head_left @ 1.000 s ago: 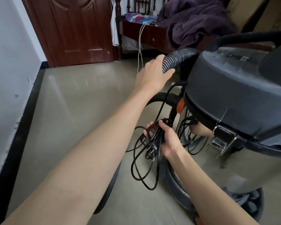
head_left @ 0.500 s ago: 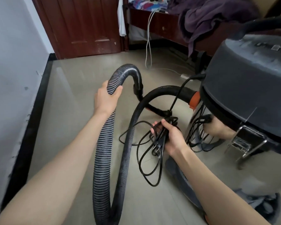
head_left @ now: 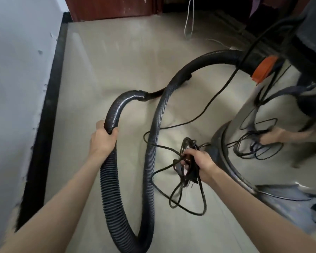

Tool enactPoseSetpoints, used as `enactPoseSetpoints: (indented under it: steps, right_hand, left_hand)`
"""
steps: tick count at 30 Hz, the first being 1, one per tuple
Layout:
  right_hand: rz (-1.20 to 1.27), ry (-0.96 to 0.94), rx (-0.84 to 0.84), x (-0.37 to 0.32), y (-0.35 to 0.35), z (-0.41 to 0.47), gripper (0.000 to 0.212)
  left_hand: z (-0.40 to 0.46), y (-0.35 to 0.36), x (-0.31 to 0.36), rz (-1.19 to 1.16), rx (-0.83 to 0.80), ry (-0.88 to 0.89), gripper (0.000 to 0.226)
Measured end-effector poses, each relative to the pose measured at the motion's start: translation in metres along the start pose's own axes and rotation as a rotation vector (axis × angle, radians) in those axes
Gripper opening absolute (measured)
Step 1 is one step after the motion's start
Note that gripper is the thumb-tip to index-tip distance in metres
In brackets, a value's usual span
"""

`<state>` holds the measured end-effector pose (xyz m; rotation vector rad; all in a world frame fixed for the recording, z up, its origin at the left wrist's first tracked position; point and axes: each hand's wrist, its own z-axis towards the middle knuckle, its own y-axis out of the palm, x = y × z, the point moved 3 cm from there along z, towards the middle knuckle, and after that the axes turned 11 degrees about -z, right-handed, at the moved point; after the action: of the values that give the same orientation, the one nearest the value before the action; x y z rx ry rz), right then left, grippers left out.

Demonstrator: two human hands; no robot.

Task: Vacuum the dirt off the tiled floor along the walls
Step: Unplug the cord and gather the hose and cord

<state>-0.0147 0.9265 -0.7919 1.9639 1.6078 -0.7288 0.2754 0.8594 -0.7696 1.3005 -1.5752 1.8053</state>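
Observation:
A large canister vacuum [head_left: 274, 110] with a shiny steel drum and dark lid stands at the right. Its black ribbed hose [head_left: 153, 136] leaves an orange collar [head_left: 263, 69], arcs down to the floor near me and loops back up. My left hand [head_left: 103, 139] grips the hose just below its upper bend. My right hand [head_left: 199, 162] holds a tangled bundle of black power cord [head_left: 187, 181], with loops hanging down to the beige tiled floor [head_left: 117, 57]. The drum mirrors that hand and the cord.
A white wall [head_left: 13, 79] with a black skirting strip [head_left: 44, 115] runs along the left. A dark red wooden door [head_left: 113, 6] closes the far end. A thin white cable [head_left: 189, 19] hangs down at the back, beside dark furniture.
My left hand has pulled the hose down and toward me, away from the vacuum's top. The view has tilted down to the floor. My right hand keeps hold of the cord bundle.

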Motion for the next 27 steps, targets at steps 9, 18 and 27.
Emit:
enactPoseSetpoints:
  steps: [9, 18, 27]
  right_hand:
    - [0.295, -0.018, -0.105, -0.007, 0.001, 0.014, 0.025]
    - [0.058, -0.089, -0.008, -0.014, 0.007, 0.03, 0.013]
    - [-0.004, -0.101, 0.076, -0.012, 0.04, 0.043, 0.016]
  left_hand:
    - [-0.029, -0.003, -0.049, 0.444, -0.135, -0.085, 0.051]
    - [-0.019, -0.005, -0.103, 0.647, -0.177, -0.254, 0.059]
    - [-0.021, 0.009, -0.145, 0.833, -0.303, -0.367, 0.062]
